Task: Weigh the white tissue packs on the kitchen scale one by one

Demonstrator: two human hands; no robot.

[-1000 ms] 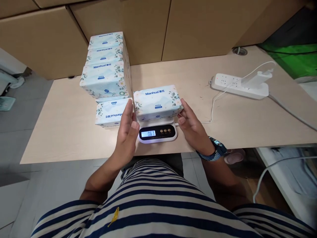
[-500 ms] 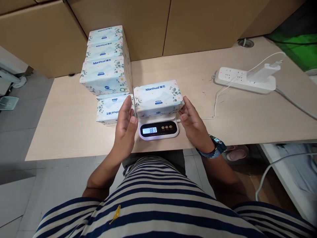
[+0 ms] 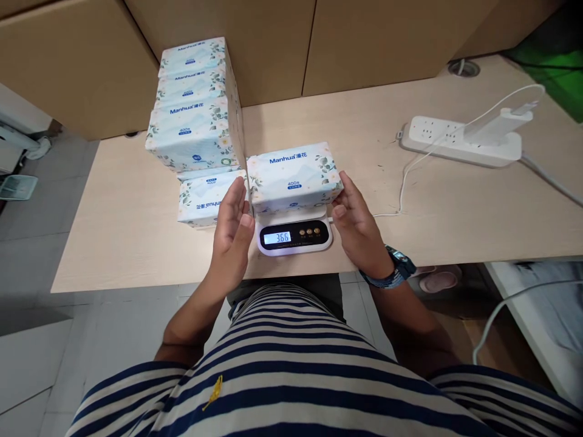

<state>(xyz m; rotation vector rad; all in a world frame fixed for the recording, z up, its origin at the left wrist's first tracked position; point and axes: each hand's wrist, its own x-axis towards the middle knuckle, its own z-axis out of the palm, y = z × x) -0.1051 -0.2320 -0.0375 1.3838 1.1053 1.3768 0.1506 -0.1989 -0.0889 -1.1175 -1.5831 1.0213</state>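
A tissue pack point(image 3: 294, 173) with a floral print and blue lettering lies on a white digital scale point(image 3: 294, 250), whose lit display reads about 3.66. My left hand point(image 3: 233, 237) is open, palm inward, just left of the scale, in front of a second tissue pack point(image 3: 198, 203) that stands with its print upside down. At the right end of the weighed pack my right hand point(image 3: 357, 224) is open, fingers extended along its corner; whether they touch it I cannot tell. A dark watch is on my right wrist.
Several more tissue packs point(image 3: 191, 130) are stacked at the back left against brown panels point(image 3: 364, 48). A white power strip point(image 3: 460, 145) with a plugged-in charger lies at the right, its thin cable running to the scale. The wooden table's point(image 3: 113, 255) front edge is close to my body.
The scale reading has gone from about 3.81 to about 3.66. The view has shifted slightly; both hands keep nearly the same places beside the pack.
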